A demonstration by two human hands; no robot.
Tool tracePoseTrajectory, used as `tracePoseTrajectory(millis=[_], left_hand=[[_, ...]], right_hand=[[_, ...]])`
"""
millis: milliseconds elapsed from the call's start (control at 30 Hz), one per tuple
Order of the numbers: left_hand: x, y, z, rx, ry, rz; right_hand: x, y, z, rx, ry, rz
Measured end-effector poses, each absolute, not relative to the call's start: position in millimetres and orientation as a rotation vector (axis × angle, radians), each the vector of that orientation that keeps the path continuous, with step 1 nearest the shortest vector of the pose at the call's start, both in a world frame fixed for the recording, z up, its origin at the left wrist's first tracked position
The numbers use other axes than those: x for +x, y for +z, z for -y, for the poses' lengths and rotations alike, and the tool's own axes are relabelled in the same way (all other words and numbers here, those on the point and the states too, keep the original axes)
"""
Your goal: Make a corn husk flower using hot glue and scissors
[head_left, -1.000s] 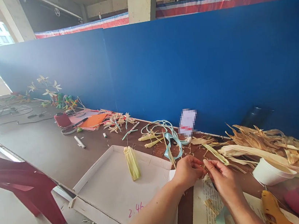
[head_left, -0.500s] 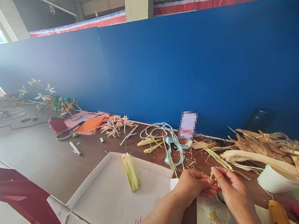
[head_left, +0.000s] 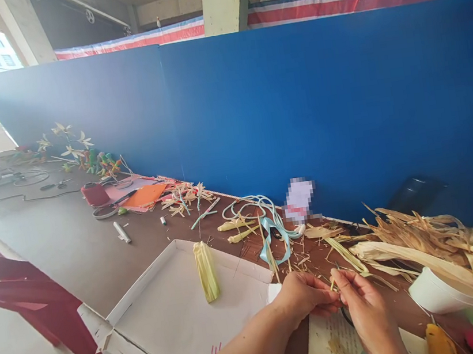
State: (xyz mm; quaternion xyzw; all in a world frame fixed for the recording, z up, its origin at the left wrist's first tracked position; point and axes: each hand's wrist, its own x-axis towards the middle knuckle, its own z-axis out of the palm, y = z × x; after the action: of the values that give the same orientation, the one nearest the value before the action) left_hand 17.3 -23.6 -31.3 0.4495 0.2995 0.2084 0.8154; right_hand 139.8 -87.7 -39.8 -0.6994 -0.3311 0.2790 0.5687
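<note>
Low at centre right, my left hand (head_left: 308, 296) and my right hand (head_left: 360, 294) meet fingertip to fingertip. Between them is pinched a thin pale-green husk strip (head_left: 332, 284), mostly covered by the fingers. Both hands are closed on it. A dark curved thing, mostly hidden, shows just below the fingers. Beneath the hands lies a printed page (head_left: 322, 343) with some fine husk scraps. Left of my forearm, a folded yellow-green corn husk (head_left: 207, 274) rests in a white shallow box lid (head_left: 159, 320).
Dried husks (head_left: 440, 237) are heaped at the right, behind a white cup (head_left: 445, 290). A yellow-handled tool (head_left: 440, 342) lies at the lower right. Pale-blue cord (head_left: 261, 200) and ribbon, husk flowers and orange paper (head_left: 145, 196) run along the blue partition (head_left: 297, 105).
The view has shifted slightly. My fingertips have adjusted around the thin strip, and the right thumb has moved a little left and down over it.
</note>
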Motion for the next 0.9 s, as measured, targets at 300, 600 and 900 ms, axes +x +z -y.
tracePoseTrajectory(millis=[300,600,900], left_hand=[[14,-27,21,1.007,0.511,-0.641],[16,-26,23,1.024,0.507,-0.655],[16,-27,23,1.054,0.496,-0.649]], right_hand=[[127,-19,90,-1.440,0.818,0.579],[130,-25,86,-1.471,0.824,0.647],[133,-29,85,-1.396,0.902,0.579]])
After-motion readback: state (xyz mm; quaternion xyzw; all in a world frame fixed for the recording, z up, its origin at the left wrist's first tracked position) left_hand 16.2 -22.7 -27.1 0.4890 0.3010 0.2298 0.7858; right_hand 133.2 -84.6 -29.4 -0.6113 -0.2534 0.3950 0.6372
